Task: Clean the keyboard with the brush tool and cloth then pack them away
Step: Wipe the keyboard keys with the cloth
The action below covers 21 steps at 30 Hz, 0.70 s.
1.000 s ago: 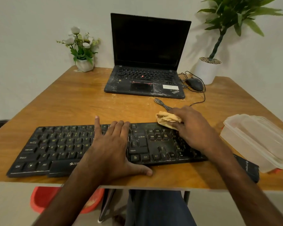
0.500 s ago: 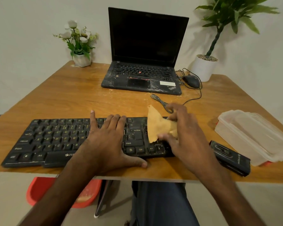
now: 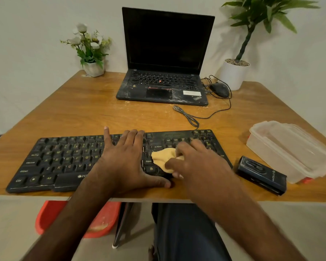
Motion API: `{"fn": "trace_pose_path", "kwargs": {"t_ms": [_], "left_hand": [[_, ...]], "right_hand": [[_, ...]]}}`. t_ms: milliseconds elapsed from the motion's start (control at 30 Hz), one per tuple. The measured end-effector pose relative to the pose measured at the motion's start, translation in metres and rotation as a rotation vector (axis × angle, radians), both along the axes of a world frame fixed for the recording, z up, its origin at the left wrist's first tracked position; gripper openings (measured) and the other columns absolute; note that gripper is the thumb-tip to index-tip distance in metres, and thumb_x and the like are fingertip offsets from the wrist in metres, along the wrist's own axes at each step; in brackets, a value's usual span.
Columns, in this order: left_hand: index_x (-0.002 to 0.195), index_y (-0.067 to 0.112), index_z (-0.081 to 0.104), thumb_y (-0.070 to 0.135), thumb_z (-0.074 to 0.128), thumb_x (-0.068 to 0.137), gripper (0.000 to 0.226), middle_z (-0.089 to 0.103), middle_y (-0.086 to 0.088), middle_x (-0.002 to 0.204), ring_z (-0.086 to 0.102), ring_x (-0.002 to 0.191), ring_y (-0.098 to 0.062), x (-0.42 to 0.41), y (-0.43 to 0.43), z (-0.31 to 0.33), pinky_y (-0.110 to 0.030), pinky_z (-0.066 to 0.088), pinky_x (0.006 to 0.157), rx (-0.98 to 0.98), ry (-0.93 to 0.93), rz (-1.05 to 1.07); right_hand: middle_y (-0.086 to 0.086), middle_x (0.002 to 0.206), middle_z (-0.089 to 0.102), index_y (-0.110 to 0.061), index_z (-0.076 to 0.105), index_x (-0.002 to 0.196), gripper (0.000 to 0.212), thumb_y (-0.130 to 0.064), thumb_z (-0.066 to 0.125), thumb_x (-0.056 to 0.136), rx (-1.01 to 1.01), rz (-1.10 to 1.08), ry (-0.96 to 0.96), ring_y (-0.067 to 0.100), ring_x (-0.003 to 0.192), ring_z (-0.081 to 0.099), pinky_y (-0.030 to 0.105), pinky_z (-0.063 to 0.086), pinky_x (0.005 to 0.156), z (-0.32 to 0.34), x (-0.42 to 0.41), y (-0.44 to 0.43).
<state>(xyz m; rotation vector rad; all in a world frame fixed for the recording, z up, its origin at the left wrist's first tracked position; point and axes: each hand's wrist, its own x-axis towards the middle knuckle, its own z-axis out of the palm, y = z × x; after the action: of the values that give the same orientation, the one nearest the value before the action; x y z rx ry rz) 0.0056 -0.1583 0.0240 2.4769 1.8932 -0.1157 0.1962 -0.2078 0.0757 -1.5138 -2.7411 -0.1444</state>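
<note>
Looking along the near edge of the table (image 3: 83, 113), I see the keyboard (image 3: 64, 159) lying parallel to it and just inside it, with its left front corner close to the lip. Bare wood stretches between the keyboard and the laptop (image 3: 166, 59) at the back, crossed only by a looped cable (image 3: 188, 117) that reaches the keyboard's far edge. On the right, the brush tool (image 3: 262, 175) lies just beside the keyboard's end, near the front edge, and a clear box (image 3: 290, 149) sits just behind it.

The keyboard is black with pale legends and light specks on its front rim. A crumpled tan cloth (image 3: 163, 159) lies on the keys right of Shift and below Enter.

The left hand (image 3: 124, 162) lies flat on the middle keys. Its fingers are straight, the little one splayed from the other 3, and the thumb stretches along the front rim. The right hand (image 3: 199, 162) bears down on the cloth, its fingers curled over it and gripping its right side.
</note>
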Motion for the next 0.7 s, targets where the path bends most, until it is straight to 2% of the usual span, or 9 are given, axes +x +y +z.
{"fn": "trace_pose_path", "kwargs": {"t_ms": [67, 133, 200, 333, 433, 500, 567, 633, 700], "left_hand": [[0.156, 0.010, -0.008, 0.111, 0.014, 0.043, 0.153, 0.001, -0.003, 0.167, -0.001, 0.154, -0.019, -0.001, -0.001, -0.001, -0.070, -0.014, 0.113, 0.009, -0.005, -0.004], [0.156, 0.011, -0.008, 0.111, 0.014, 0.042, 0.153, 0.000, -0.003, 0.167, 0.000, 0.154, -0.020, 0.000, -0.001, -0.001, -0.070, -0.014, 0.113, 0.012, -0.001, -0.006], [0.156, 0.010, -0.007, 0.111, 0.012, 0.040, 0.155, 0.001, -0.004, 0.167, 0.001, 0.154, -0.021, 0.001, -0.001, 0.000, -0.069, -0.014, 0.113, 0.010, 0.000, 0.001], [0.156, 0.008, -0.005, 0.111, 0.011, 0.041, 0.156, 0.004, -0.008, 0.166, 0.002, 0.154, -0.023, 0.003, 0.000, 0.000, -0.069, -0.014, 0.114, 0.020, 0.001, -0.003], [0.156, 0.007, -0.004, 0.111, 0.009, 0.042, 0.155, 0.005, -0.008, 0.166, 0.003, 0.154, -0.023, 0.003, -0.001, -0.001, -0.069, -0.014, 0.114, 0.039, 0.018, -0.002], [0.156, 0.007, -0.005, 0.110, 0.006, 0.041, 0.154, 0.004, -0.007, 0.166, 0.002, 0.154, -0.022, 0.003, 0.000, -0.001, -0.068, -0.015, 0.114, 0.047, 0.032, -0.002], [0.156, 0.008, -0.004, 0.110, 0.007, 0.042, 0.153, 0.005, -0.007, 0.166, 0.004, 0.154, -0.022, 0.003, 0.000, -0.001, -0.068, -0.018, 0.113, 0.052, 0.042, -0.007], [0.156, 0.007, -0.004, 0.110, 0.009, 0.044, 0.153, 0.005, -0.008, 0.166, 0.004, 0.154, -0.023, 0.003, 0.000, 0.000, -0.067, -0.021, 0.112, 0.047, 0.044, -0.010], [0.156, 0.007, -0.004, 0.111, 0.009, 0.044, 0.154, 0.005, -0.009, 0.166, 0.004, 0.154, -0.023, 0.003, 0.000, 0.000, -0.067, -0.021, 0.111, 0.044, 0.039, -0.006]], "right_hand": [[0.005, 0.117, 0.057, -0.030, 0.067, 0.109, 0.053, -0.025, 0.090, 0.062, 0.052, -0.008, 0.027, 0.022, 0.102, 0.057, 0.034, 0.055, 0.065, -0.013, 0.005, -0.015], [-0.001, 0.095, 0.062, -0.033, 0.069, 0.088, 0.061, -0.024, 0.098, 0.035, 0.025, -0.048, 0.139, 0.016, 0.080, 0.061, 0.022, 0.048, 0.045, -0.028, 0.016, -0.020], [-0.003, 0.095, 0.063, -0.034, 0.070, 0.089, 0.056, -0.021, 0.098, 0.042, 0.041, -0.100, 0.202, 0.016, 0.082, 0.062, 0.021, 0.049, 0.047, -0.033, 0.027, -0.015], [-0.001, 0.119, 0.060, -0.034, 0.068, 0.114, 0.034, -0.026, 0.076, 0.082, 0.105, -0.367, 0.302, 0.021, 0.109, 0.054, 0.033, 0.052, 0.067, -0.031, 0.037, -0.008], [0.009, 0.106, 0.067, -0.024, 0.074, 0.106, 0.063, -0.020, 0.097, 0.047, 0.052, -0.345, 0.194, 0.027, 0.092, 0.065, 0.031, 0.054, 0.048, -0.043, 0.015, -0.019], [0.011, 0.102, 0.069, -0.019, 0.076, 0.098, 0.070, -0.017, 0.099, 0.031, 0.057, -0.302, 0.136, 0.029, 0.085, 0.067, 0.030, 0.053, 0.042, -0.045, 0.005, -0.025], [0.006, 0.116, 0.064, -0.027, 0.073, 0.109, 0.059, -0.017, 0.092, 0.055, 0.098, -0.327, 0.166, 0.026, 0.102, 0.061, 0.033, 0.056, 0.054, -0.034, 0.010, -0.017], [-0.001, 0.139, 0.045, -0.038, 0.055, 0.133, 0.051, -0.020, 0.069, 0.088, 0.141, -0.393, 0.192, 0.021, 0.126, 0.041, 0.036, 0.055, 0.079, -0.027, 0.025, -0.001], [-0.003, 0.146, 0.034, -0.038, 0.043, 0.143, 0.050, -0.021, 0.056, 0.097, 0.094, -0.424, 0.168, 0.019, 0.132, 0.030, 0.037, 0.051, 0.093, -0.018, 0.025, 0.009]]}}
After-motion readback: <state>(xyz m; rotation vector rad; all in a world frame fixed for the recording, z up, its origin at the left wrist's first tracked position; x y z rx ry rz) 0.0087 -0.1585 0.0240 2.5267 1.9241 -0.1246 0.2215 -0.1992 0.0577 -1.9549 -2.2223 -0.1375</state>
